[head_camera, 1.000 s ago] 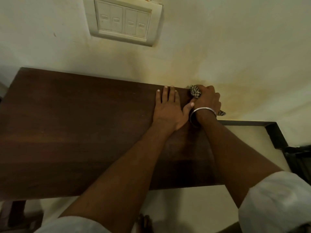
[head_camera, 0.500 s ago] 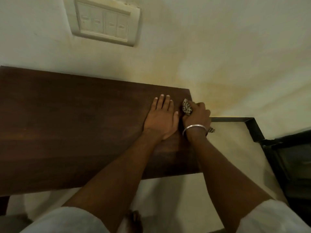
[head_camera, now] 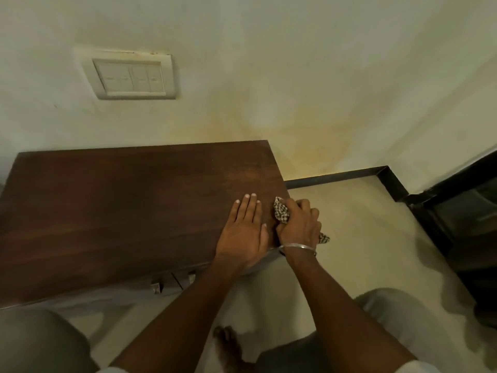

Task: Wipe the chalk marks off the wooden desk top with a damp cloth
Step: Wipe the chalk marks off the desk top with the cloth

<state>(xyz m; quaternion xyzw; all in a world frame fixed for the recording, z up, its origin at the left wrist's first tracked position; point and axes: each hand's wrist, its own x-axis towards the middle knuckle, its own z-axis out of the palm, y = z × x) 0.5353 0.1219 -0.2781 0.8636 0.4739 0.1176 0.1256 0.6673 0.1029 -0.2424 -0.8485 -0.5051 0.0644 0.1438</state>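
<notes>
The dark wooden desk top [head_camera: 121, 211] stands against the wall. My left hand [head_camera: 243, 232] lies flat on it, palm down, near the right front corner. Right beside it my right hand [head_camera: 301, 224], with a metal bangle on the wrist, is closed on a bunched checked cloth [head_camera: 281, 214] at the desk's right edge. One end of the cloth pokes out at the thumb side, another hangs off past the edge. A faint pale haze shows on the wood toward the far right corner; I cannot make out distinct chalk marks.
A switch plate [head_camera: 131, 76] is set in the stained wall behind the desk. Black skirting [head_camera: 336, 177] runs along the floor to the right, and a dark piece of furniture [head_camera: 462, 224] stands at far right. My bare foot [head_camera: 228, 345] is on the pale floor below.
Both hands have slid together from the far right corner back along the right edge toward the front of the desk, the cloth still in my right hand. The view tilted downward.
</notes>
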